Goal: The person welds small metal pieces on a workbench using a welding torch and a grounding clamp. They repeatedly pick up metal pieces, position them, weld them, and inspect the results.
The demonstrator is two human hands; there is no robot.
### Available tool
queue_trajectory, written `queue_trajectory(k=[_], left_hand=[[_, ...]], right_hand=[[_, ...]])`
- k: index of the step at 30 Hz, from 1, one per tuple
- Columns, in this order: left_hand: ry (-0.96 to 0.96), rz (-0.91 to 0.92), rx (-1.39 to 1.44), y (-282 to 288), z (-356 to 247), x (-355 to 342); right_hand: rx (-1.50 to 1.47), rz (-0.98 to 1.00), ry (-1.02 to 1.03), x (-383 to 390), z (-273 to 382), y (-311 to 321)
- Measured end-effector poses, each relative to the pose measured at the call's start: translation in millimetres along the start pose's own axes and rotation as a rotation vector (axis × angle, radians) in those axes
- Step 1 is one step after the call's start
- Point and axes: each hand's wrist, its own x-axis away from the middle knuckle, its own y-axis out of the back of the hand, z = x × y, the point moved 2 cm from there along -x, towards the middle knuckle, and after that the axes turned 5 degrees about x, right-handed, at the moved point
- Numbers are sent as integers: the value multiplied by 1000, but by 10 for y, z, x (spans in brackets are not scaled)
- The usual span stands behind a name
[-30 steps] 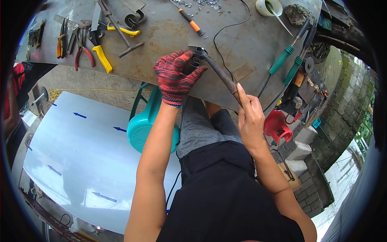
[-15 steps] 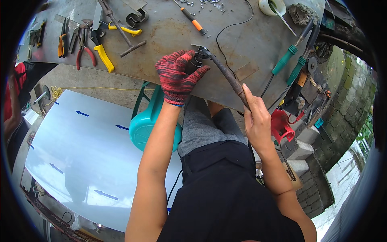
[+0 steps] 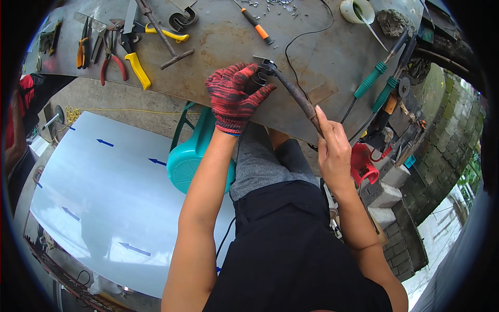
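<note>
My left hand (image 3: 233, 98), in a red and black knitted glove, is closed around a small curled strip of metal (image 3: 261, 79), partly hidden by the fingers. My bare right hand (image 3: 333, 148) grips the lower end of a rusty metal bar (image 3: 297, 96). The bar slants up and left, and its dark end meets the curled strip. Both hands are at the near edge of the metal worktable (image 3: 223, 41). Beyond my left hand lie a T-shaped rusty bar (image 3: 163, 36) and another curled metal strip (image 3: 183, 21).
Yellow-handled snips (image 3: 136, 70), red-handled pliers (image 3: 113, 65) and an orange-black screwdriver (image 3: 255, 26) lie on the table. Green-handled tools (image 3: 371, 80) and a white pot (image 3: 357, 10) are at the right. A teal stool (image 3: 192, 166) and a pale arrow-marked sheet (image 3: 114, 197) are at lower left; a person's arm (image 3: 18, 125) is at far left.
The view has shifted slightly, so the table's things sit a little further right and higher. Both hands keep their grips, and the bar's end still meets the curled strip.
</note>
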Motion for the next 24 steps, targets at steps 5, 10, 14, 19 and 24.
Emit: queue_trajectory(k=[5, 10, 14, 19, 24], left_hand=[[14, 16, 18, 9, -23, -18], [-11, 0, 1, 31, -62, -59], [-13, 6, 7, 8, -27, -37], [-5, 2, -14, -2, -16, -19], [6, 3, -21, -7, -45, -39]], right_hand=[[-7, -10, -4, 10, 0, -19], [-34, -14, 1, 6, -12, -9], [-117, 5, -12, 33, 3, 113], [-157, -20, -50, 122, 111, 431], [-221, -57, -120, 231, 46, 483]])
